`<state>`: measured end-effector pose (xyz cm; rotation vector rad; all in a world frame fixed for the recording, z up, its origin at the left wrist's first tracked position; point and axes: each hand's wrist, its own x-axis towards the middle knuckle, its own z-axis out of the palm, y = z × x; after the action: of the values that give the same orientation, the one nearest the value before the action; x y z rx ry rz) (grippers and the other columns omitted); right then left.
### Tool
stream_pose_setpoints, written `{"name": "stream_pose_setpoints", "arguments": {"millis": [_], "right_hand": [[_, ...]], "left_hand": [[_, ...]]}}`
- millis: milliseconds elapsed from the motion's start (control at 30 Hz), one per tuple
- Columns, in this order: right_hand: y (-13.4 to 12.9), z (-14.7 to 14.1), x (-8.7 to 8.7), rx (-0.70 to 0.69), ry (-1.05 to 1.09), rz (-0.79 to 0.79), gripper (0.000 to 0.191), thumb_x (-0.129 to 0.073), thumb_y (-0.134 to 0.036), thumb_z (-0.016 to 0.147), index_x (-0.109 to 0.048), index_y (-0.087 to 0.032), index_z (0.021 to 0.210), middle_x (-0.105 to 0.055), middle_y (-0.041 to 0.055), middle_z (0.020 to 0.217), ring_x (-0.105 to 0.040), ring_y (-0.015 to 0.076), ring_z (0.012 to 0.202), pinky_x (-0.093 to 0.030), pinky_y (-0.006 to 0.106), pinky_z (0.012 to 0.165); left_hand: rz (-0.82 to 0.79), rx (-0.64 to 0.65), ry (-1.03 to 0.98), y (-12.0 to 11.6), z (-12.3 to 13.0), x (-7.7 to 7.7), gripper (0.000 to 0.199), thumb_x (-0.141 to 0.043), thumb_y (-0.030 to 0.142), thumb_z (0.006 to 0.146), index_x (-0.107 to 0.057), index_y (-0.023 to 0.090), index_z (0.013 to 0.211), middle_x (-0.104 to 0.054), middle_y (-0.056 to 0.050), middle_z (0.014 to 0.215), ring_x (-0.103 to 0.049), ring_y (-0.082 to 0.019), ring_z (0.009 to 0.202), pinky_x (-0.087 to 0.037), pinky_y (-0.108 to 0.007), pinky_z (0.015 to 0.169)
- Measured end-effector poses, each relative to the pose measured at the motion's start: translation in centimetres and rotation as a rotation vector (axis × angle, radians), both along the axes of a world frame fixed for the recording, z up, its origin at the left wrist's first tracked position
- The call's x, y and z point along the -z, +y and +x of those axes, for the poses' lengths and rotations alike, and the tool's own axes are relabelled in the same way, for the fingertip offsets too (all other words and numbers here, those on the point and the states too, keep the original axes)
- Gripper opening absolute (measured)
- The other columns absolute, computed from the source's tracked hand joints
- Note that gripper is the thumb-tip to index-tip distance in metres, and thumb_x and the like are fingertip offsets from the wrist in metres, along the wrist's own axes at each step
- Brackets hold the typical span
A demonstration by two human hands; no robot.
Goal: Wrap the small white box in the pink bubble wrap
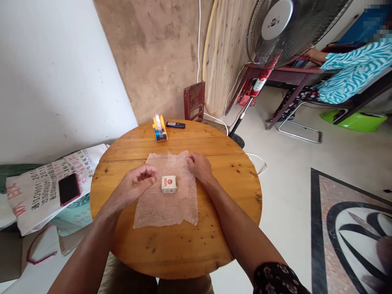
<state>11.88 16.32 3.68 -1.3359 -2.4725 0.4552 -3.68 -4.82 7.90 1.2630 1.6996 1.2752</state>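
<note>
Wood table, far from me: right hand pinches the edge of the wrap, left hand is loosely spread. If I tug (easy now), the box could tip.

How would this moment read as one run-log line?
left hand: half-curled, at left edge of bubble wrap | right hand: at bubble wrap's far right corner | small box: on bubble wrap | tape dispenser: beyond bubble wrap

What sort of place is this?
Probably a room in a home, though perhaps a small workplace: there's a round wooden table, a standing fan and a red chair.
</note>
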Motion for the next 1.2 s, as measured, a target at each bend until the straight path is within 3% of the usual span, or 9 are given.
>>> {"name": "stream_pose_setpoints", "arguments": {"millis": [167, 367, 467, 533, 667, 767, 867, 1000, 1200], "right_hand": [[-0.2, 0.1, 0.0, -0.007, -0.06, 0.05, 0.025, -0.046, -0.028, 0.092, -0.069, -0.021, 0.1, -0.074, 0.0068, 0.097, -0.066, 0.0209, 0.088, -0.041, 0.026, 0.069], [0.0, 0.8, -0.8, 0.034, -0.154, 0.063, 0.021, -0.05, -0.026, 0.088, -0.067, -0.019, 0.1, -0.074, 0.0115, 0.095, -0.066, 0.024, 0.086, -0.041, 0.029, 0.067], [-0.1, 1.3, -2.3, 0.035, -0.04, 0.042, 0.017, -0.054, -0.022, 0.086, -0.065, -0.019, 0.097, -0.073, 0.0085, 0.089, -0.065, 0.021, 0.082, -0.041, 0.027, 0.067], [-0.6, 1.7, -3.6, -0.1, 0.134, -0.037, 0.012, -0.055, -0.022, 0.085, -0.065, -0.018, 0.091, -0.071, 0.0046, 0.084, -0.062, 0.017, 0.075, -0.042, 0.025, 0.067], [-3.2, 2.0, -5.4, -0.678, 0.308, -0.312, 0.015, -0.06, -0.028, 0.084, -0.066, -0.018, 0.094, -0.068, 0.0006, 0.087, -0.06, 0.014, 0.076, -0.045, 0.023, 0.069], [-5.3, 1.5, -5.3, -0.852, 0.136, -0.192, 0.034, -0.07, -0.025, 0.076, -0.066, -0.022, 0.109, -0.066, 0.0034, 0.1, -0.059, 0.0197, 0.092, -0.045, 0.029, 0.08], [-6.5, 0.9, -5.0, -0.789, -0.051, 0.012, 0.041, -0.07, -0.02, 0.074, -0.066, -0.019, 0.115, -0.064, 0.0088, 0.101, -0.058, 0.0243, 0.096, -0.043, 0.033, 0.082], [-5.7, 2.5, -6.2, -0.683, -0.08, 0.06, 0.026, -0.071, -0.023, 0.073, -0.069, -0.018, 0.098, -0.066, 0.0075, 0.095, -0.06, 0.0211, 0.086, -0.042, 0.029, 0.076], [0.7, 9.8, -5.9, -0.119, -0.046, 0.151, 0.028, -0.068, -0.038, 0.076, -0.068, -0.023, 0.1, -0.07, 0.0055, 0.101, -0.064, 0.0225, 0.086, -0.045, 0.031, 0.073]], "left_hand": [[0.105, 0.099, -0.224, 2.9, 0.4, 2.1, 0.078, -0.073, 0.029, 0.072, -0.039, 0.02, 0.142, -0.062, -0.014, 0.125, -0.056, -0.027, 0.12, -0.041, -0.042, 0.102], [0.017, 0.155, -0.404, 3.0, 1.8, 4.4, 0.098, -0.069, 0.023, 0.071, -0.014, 0.021, 0.152, -0.056, -0.018, 0.134, -0.063, -0.027, 0.111, -0.05, -0.038, 0.089], [0.02, 0.192, -0.417, 3.0, 1.9, 4.9, 0.102, -0.067, 0.02, 0.069, -0.01, 0.02, 0.153, -0.053, -0.018, 0.137, -0.061, -0.025, 0.112, -0.049, -0.035, 0.089], [0.022, 0.212, -0.436, 3.2, 1.8, 5.0, 0.104, -0.067, 0.018, 0.067, -0.008, 0.02, 0.153, -0.053, -0.017, 0.138, -0.06, -0.025, 0.113, -0.048, -0.035, 0.089], [0.044, 0.24, -0.481, 3.5, 1.4, 5.2, 0.107, -0.064, 0.016, 0.064, -0.007, 0.022, 0.154, -0.053, -0.015, 0.139, -0.059, -0.026, 0.114, -0.047, -0.035, 0.087], [0.06, 0.239, -0.517, 3.6, 1.2, 5.2, 0.109, -0.061, 0.014, 0.061, -0.006, 0.021, 0.154, -0.052, -0.014, 0.141, -0.058, -0.027, 0.117, -0.047, -0.034, 0.088], [0.051, 0.241, -0.534, 3.6, 1.3, 5.3, 0.11, -0.06, 0.015, 0.06, -0.003, 0.021, 0.154, -0.051, -0.014, 0.142, -0.058, -0.027, 0.116, -0.046, -0.035, 0.087], [0.075, 0.278, -0.452, 3.5, 1.4, 5.3, 0.106, -0.059, 0.017, 0.064, -0.004, 0.02, 0.155, -0.052, -0.014, 0.141, -0.05, -0.029, 0.128, -0.044, -0.037, 0.094], [0.016, 0.249, -0.226, 3.5, 1.5, 5.8, 0.095, -0.058, 0.017, 0.069, -0.014, 0.018, 0.154, -0.053, -0.015, 0.14, -0.046, -0.03, 0.131, -0.043, -0.04, 0.093]]}}
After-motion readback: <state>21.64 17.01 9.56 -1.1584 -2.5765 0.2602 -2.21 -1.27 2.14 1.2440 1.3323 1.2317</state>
